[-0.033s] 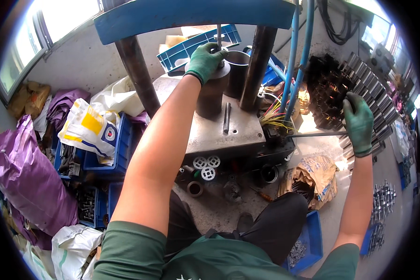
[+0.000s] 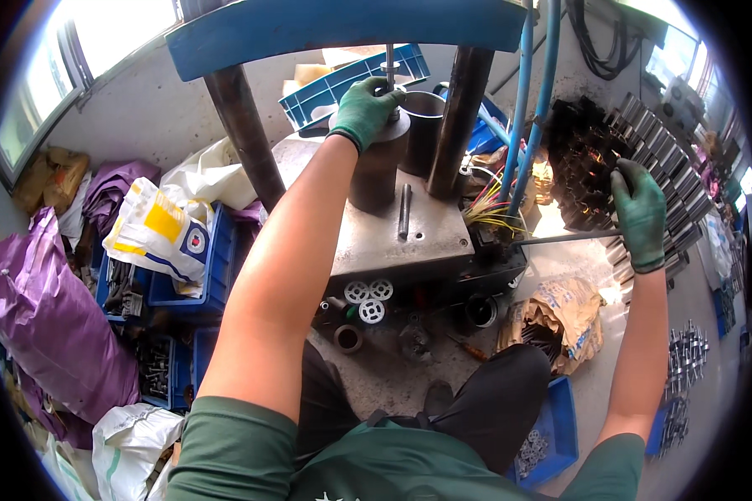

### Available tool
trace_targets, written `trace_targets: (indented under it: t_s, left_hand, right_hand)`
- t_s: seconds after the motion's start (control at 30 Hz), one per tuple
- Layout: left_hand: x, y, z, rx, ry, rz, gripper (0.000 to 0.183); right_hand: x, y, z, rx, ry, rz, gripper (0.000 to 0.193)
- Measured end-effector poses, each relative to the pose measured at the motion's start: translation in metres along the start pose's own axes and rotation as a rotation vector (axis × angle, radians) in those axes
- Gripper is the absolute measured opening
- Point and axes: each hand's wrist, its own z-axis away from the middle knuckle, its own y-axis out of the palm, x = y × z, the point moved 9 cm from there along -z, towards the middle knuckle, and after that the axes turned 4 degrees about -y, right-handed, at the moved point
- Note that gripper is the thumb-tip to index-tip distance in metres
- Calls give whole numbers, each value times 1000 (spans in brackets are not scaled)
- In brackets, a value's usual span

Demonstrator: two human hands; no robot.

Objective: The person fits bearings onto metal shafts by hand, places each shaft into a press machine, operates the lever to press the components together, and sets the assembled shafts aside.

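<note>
**L hand (image 2: 363, 114) on rod (image 2: 390, 55), R hand (image 2: 642, 219) at bar (image 2: 566, 239)**

L hand: gloved fingers closed on rod, thumb side toward the tube (image 2: 424, 138). Rod is upright at top of cyl (image 2: 374, 177), lower end partly hidden by glove; can't see if it seats inside. R hand: gloved, fingers up, lower palm at bar's outer end; unclear if it's wrapped round or just resting. Cyl stands on plate (image 2: 361, 244) btwn the two posts (image 2: 244, 134), under blue beam (image 2: 347, 25). Loose pin (image 2: 405, 212) lies in front of cyl, apart from it.

Doing it well (my read: L steadies rod, R works bar): keep rod plumb & centred on cyl, light hold, fingertips out of any pinch pt btwn rod and cyl top. Move bar slow & even w/ R, eyes on rod; ease off if it tilts. Pin probably best kept clear of cyl's base.

Vs earlier frame: R hand + bar's outer end a touch higher. L hand same hold, rod & cyl same pos. rel. to plate. Whole view shifted v. slightly, prob. head motion.
</note>
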Motion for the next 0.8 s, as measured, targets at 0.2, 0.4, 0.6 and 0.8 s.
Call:
trace_targets:
  t_s: [0.2, 0.4, 0.6, 0.8]
  left_hand:
    - [-6, 16, 1, 47, -10, 78, 39]
    - [7, 9, -16, 3, 219, -293, 61]
    - [-4, -7, 18, -166, 508, -275, 47]
    - [-1, 56, 150, 229, 242, 334, 52]
  right_hand:
    - [-20, 6, -22, 52, 63, 102, 33]
    - [-18, 5, -26, 108, 150, 186, 34]
    - [-24, 13, -6, 246, 183, 248, 34]
    - [5, -9, 44, 324, 202, 288, 28]
